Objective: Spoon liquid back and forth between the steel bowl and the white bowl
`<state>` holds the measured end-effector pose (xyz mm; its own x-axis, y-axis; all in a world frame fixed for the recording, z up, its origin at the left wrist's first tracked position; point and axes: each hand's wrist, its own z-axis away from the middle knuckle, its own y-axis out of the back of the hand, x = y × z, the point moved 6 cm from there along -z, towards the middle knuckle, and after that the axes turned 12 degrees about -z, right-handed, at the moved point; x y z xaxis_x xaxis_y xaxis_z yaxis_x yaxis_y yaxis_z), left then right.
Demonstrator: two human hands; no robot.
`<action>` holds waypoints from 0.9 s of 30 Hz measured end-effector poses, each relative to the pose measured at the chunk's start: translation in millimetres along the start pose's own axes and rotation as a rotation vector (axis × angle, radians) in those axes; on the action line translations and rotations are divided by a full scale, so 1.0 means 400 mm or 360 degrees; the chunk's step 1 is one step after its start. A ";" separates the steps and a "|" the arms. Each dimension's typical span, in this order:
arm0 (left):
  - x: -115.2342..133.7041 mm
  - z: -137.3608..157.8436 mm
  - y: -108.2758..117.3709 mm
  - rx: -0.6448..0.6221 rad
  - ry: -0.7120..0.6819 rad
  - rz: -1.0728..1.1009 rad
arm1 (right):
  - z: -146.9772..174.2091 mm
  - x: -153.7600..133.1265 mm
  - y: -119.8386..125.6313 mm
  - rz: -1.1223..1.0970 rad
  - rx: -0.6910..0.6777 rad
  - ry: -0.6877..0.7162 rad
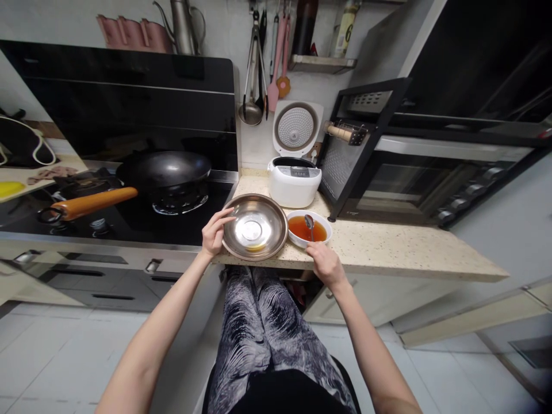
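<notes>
A shallow stainless steel bowl (pixel 273 227) is at the counter's front edge, with only a small yellow patch low on its shiny inside. My left hand (pixel 213 233) grips its left rim, fingers laid over the edge; the thumb is hidden. Just right of it stands a white bowl (pixel 329 231) of clear orange-red liquid (pixel 296 227). A metal spoon (pixel 309 221) dips into that liquid, its handle pinched in my right hand (pixel 326 264) at the bowl's near rim.
Behind the bowls is a white rice cooker (pixel 293 185), lid raised. A black wok (pixel 166 169) sits on the stove at left, its wooden handle (pixel 97 202) pointing toward me. An oven (pixel 431 184) stands at right. Utensils (pixel 251 109) hang on the wall.
</notes>
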<state>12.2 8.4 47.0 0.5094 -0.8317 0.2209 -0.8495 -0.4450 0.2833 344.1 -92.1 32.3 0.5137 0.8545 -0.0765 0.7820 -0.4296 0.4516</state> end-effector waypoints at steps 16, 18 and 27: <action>-0.001 0.000 -0.005 -0.0004 0.0043 0.0003 | -0.076 -0.057 0.012 -0.0644 0.0686 -0.0492; 0.001 0.001 -0.004 0.0002 0.0031 -0.0008 | -0.091 -0.056 -0.024 -0.0862 0.0531 -0.0595; 0.009 0.006 0.001 0.0006 -0.0051 -0.0021 | -0.076 -0.031 -0.091 -0.1054 0.0169 -0.0735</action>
<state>13.5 4.4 45.5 0.5161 -0.8359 0.1868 -0.8431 -0.4575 0.2825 298.3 -78.3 43.8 0.0082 0.7446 -0.6674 0.9921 0.0777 0.0989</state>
